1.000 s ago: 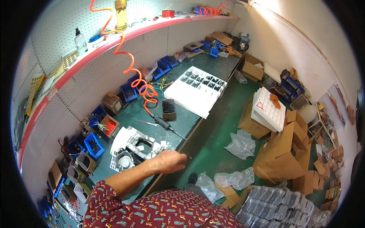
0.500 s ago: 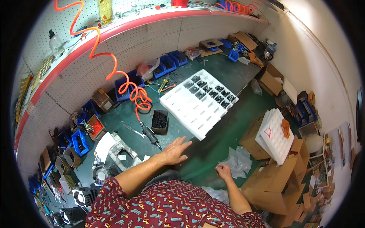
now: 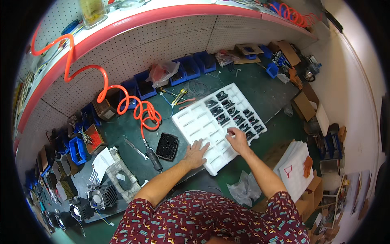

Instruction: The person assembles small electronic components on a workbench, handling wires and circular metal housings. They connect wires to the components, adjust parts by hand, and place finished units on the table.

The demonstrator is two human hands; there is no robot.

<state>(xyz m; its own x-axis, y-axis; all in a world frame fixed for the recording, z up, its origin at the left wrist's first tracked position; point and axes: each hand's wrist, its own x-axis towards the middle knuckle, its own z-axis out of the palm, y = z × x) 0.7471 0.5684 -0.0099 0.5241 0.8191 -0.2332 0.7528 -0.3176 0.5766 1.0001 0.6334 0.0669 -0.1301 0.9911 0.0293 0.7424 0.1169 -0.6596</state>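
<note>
A white foam tray (image 3: 202, 122) with rows of pockets lies on the green workbench (image 3: 130, 130). Several pockets at its far right hold small black parts (image 3: 231, 110). My left hand (image 3: 196, 153) lies flat, fingers spread, on the tray's near left corner. My right hand (image 3: 237, 139) rests on the tray's near right part, its fingertips pinched beside the black parts. Whether a part sits between those fingers is too small to tell.
An orange coiled air hose (image 3: 130, 106) leads to a pneumatic screwdriver (image 3: 153, 156) left of a small black tray (image 3: 167, 146). Blue bins (image 3: 189, 67) line the pegboard wall. Fans and metal brackets (image 3: 106, 188) lie at the left. Cardboard boxes and foam sheets (image 3: 295, 167) stand on the floor, right.
My view has swung toward the foam tray. My left hand moved from the bench edge onto the tray, and my right hand rose from below onto it.
</note>
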